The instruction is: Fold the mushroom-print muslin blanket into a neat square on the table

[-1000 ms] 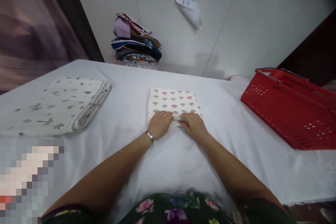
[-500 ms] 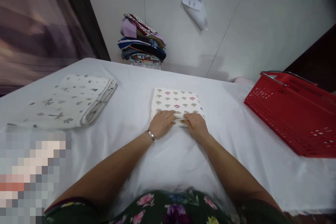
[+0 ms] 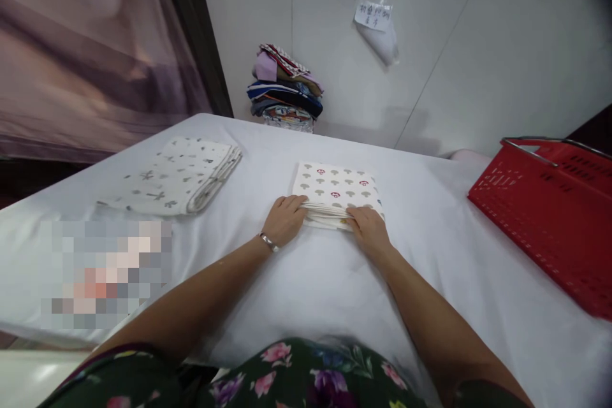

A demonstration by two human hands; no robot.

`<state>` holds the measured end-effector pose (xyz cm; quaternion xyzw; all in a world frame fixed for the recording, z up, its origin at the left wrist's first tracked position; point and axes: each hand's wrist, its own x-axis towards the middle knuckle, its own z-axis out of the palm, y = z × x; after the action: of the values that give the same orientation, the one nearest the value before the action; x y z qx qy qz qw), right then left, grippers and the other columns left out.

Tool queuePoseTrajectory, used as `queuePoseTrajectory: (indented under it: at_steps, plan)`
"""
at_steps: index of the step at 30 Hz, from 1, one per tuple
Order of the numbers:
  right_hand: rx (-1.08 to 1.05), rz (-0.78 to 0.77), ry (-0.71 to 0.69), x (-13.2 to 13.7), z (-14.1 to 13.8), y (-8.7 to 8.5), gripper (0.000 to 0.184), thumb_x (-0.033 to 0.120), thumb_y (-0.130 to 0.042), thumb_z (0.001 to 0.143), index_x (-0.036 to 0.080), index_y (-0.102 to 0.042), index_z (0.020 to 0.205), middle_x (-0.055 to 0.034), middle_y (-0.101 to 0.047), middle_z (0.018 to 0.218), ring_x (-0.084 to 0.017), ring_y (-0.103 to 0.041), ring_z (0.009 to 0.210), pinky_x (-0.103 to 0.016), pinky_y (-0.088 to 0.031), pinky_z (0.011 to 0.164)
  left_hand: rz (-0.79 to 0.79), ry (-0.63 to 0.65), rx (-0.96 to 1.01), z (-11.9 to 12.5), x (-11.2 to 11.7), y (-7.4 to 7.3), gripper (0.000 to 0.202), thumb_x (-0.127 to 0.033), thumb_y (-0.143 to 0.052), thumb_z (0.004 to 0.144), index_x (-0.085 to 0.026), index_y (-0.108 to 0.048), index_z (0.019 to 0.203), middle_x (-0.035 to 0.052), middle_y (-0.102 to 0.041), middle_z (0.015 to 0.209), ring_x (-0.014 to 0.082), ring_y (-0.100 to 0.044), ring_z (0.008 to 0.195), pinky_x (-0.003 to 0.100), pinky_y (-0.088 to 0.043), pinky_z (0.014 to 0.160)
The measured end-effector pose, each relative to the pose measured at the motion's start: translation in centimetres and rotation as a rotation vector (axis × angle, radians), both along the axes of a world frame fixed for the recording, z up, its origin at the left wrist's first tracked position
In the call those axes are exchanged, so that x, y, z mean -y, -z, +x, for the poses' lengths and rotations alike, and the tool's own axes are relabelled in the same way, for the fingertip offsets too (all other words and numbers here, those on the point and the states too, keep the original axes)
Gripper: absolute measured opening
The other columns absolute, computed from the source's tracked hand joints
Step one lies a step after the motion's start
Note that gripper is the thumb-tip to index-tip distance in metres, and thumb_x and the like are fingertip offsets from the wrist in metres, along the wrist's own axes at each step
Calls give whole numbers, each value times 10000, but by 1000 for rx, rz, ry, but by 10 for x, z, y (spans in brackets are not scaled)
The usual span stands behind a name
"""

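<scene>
In front of me on the white-covered table lies a folded cloth (image 3: 337, 186), cream with grey and red mushroom prints. Its near edge shows several stacked layers. At the front left corner, my left hand (image 3: 285, 220), with a silver bracelet at the wrist, has its fingers closed on the edge. My right hand (image 3: 370, 231) grips the same edge near the front right corner, fingertips over the layers. The thumbs are mostly hidden. A stretch of the layered edge is visible between the two hands.
Another folded white cloth (image 3: 176, 172) with small prints lies to the left, beyond a blurred-out patch (image 3: 109, 274). A red basket (image 3: 549, 210) with a metal handle stands at the right. Folded fabrics (image 3: 285, 89) are stacked behind the table, against the wall (image 3: 329, 44).
My hands have spread apart along the cloth's near edge, the left one towards its left corner, showing more of the layers. The camera view has turned a little left.
</scene>
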<state>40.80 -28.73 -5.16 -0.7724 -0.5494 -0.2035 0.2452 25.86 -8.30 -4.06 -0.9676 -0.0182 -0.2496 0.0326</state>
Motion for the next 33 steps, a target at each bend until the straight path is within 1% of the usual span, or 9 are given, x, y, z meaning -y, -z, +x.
queuePoseTrajectory:
  at_steps: [3,7,10,14,19,25,27,30,33]
  plan:
    - [-7,-11,9,0,-1,0,227,257,-413,915,189,-574,1060,-78,-643,951,-210,-545,865,-345,-418,772,-27,-17,18,-4,-1,0,174,-131,-441,835,-190,-604,837,66,-548,1243,240,-490,1111,399,-380,868]
    - [2,-26,15,1,-1,2,242,273,-428,910,188,-563,1092,-80,-642,976,-209,-543,877,-343,-420,785,-74,0,52,-4,-3,1,145,-141,-456,818,-188,-586,858,66,-555,1225,226,-487,1111,393,-376,887]
    - [-5,-34,24,0,0,3,248,280,-429,908,199,-565,1099,-77,-639,989,-210,-541,883,-343,-423,778,-111,-16,71,-4,-4,2,124,-133,-477,779,-183,-575,837,73,-561,1204,225,-484,1115,394,-375,895]
    - [-15,-67,14,-1,-2,2,236,279,-428,905,208,-593,1057,-72,-635,963,-211,-533,865,-351,-424,773,-145,-31,72,-4,-5,2,124,-114,-497,722,-182,-564,800,81,-552,1208,233,-468,1135,399,-372,905]
    - [-23,-57,-14,-1,-6,2,220,252,-442,894,211,-615,1024,-77,-606,1015,-209,-526,908,-351,-421,787,-212,7,32,-6,-8,-2,126,-105,-501,702,-195,-551,774,62,-576,1164,226,-484,1109,412,-375,906]
    - [-22,-74,-22,-1,-6,3,213,236,-453,887,196,-620,1015,-77,-600,1003,-206,-527,920,-343,-422,788,-398,100,70,-11,-19,0,142,-74,-498,681,-195,-513,754,64,-575,1146,200,-503,1088,386,-404,908]
    - [-22,-86,-19,-1,-6,3,214,238,-457,885,196,-615,1022,-78,-601,1002,-207,-529,914,-342,-423,779,-456,104,98,-12,-21,2,158,-76,-508,679,-195,-501,783,70,-573,1137,197,-508,1083,381,-416,900]
    - [-39,-113,-6,-1,-6,2,220,235,-451,886,202,-607,1037,-77,-600,1001,-210,-530,904,-349,-421,773,-504,69,131,-12,-21,4,173,-118,-534,707,-192,-489,857,80,-576,1116,202,-526,1061,379,-436,876]
    - [-51,-125,-10,-1,-7,1,229,235,-443,886,206,-603,1046,-78,-599,998,-215,-528,907,-356,-419,773,-485,26,132,-11,-22,5,271,-133,-533,731,-182,-499,995,85,-591,1088,209,-549,1020,385,-444,870]
